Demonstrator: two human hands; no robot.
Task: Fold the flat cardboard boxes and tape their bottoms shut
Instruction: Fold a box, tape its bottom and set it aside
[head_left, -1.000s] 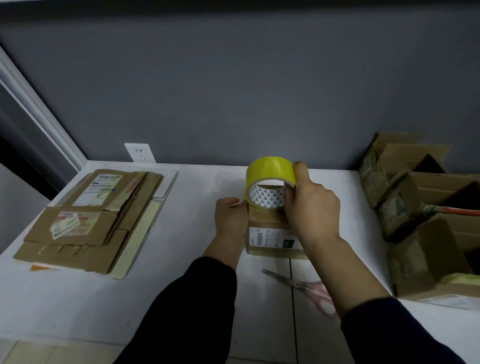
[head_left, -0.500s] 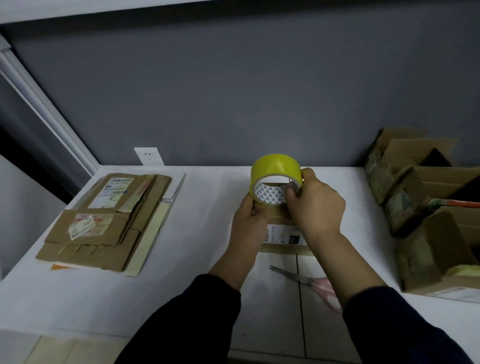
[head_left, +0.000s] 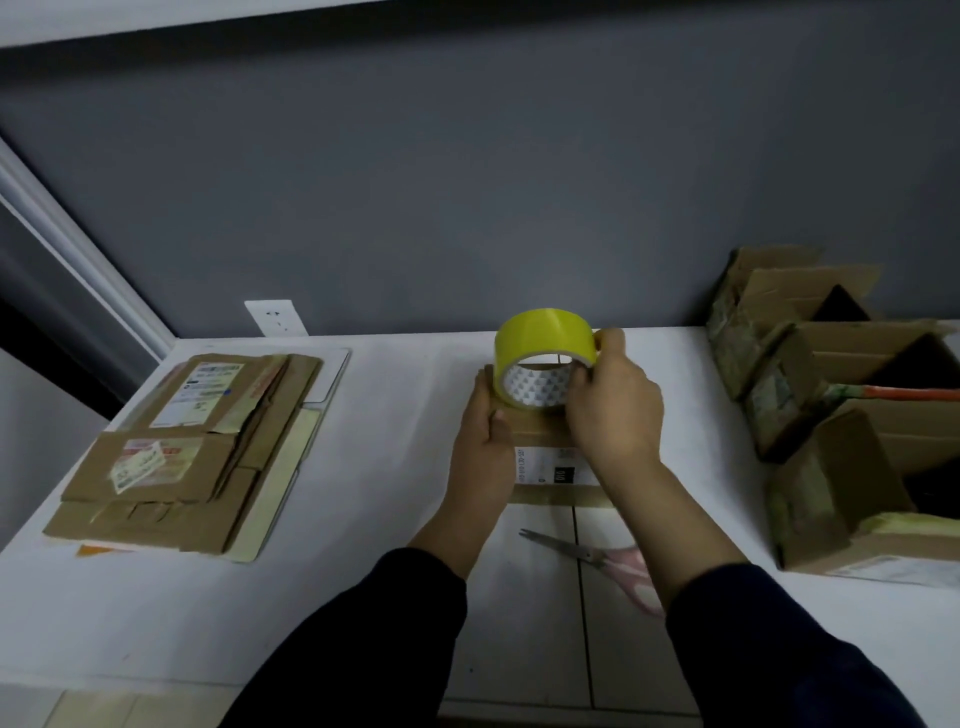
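Gripping tape roll atop box, right hand stays put; left hand still clasps box side.

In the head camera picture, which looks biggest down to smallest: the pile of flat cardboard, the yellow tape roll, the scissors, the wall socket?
1. pile of flat cardboard
2. tape roll and scissors: about alike; the scissors lie nearer and a forearm hides part, so no ranking
3. wall socket

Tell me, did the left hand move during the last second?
Yes. Against the scissors, the left hand slid slightly right and forward, along the box's left edge toward the tape roll.
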